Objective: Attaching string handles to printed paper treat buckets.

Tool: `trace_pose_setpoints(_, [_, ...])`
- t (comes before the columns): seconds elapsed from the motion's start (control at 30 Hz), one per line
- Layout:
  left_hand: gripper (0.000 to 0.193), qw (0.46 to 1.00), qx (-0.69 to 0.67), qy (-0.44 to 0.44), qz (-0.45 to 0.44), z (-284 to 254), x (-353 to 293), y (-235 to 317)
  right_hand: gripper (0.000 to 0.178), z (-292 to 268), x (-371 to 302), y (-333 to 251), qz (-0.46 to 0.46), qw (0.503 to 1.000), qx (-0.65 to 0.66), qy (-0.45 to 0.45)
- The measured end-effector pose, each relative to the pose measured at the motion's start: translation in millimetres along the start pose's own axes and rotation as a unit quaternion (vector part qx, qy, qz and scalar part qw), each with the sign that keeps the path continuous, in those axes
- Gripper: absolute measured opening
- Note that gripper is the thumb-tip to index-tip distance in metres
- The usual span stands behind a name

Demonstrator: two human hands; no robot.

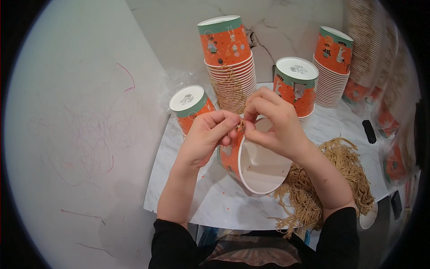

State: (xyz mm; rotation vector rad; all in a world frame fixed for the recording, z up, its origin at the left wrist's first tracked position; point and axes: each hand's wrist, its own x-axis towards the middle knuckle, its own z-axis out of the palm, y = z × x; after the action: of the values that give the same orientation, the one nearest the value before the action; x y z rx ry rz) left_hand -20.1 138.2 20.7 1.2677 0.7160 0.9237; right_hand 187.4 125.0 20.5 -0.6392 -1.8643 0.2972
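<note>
An orange paper bucket [229, 158] lies tipped on the table, its white mouth turned toward me. At the upper part of its rim, my left hand [209, 134] pinches a short bit of tan cord [242, 124] between thumb and fingers. My right hand [275, 121] closes on the same cord from the other side, thumb and forefinger together, its wrist over the bucket's mouth. The fingertips of both hands almost meet, and they hide most of the cord. Beside my right forearm lies a heap of loose tan cords [345, 168].
Upside-down bucket stacks stand behind: a tall one [226, 45], a shorter one [295, 69], another at far right [333, 49] and one at left [186, 101]. Plastic-wrapped bucket sleeves [367, 40] line the right side. A small black object [369, 131] lies on the marble-patterned table [210, 215].
</note>
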Motion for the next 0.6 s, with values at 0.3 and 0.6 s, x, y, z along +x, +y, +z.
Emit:
trace_pose_setpoints(0.3, [0.016,0.996,0.075,0.014,0.052,5.2,-1.8,0.7,0.014,-0.6,0.3,-0.2,0.008,1.000,0.011,-0.007])
trace_pose_setpoints(0.6, [0.014,0.991,0.098,0.050,0.082,5.5,-1.9,0.5,0.011,-1.9,0.2,7.3,0.008,0.999,0.026,-0.044])
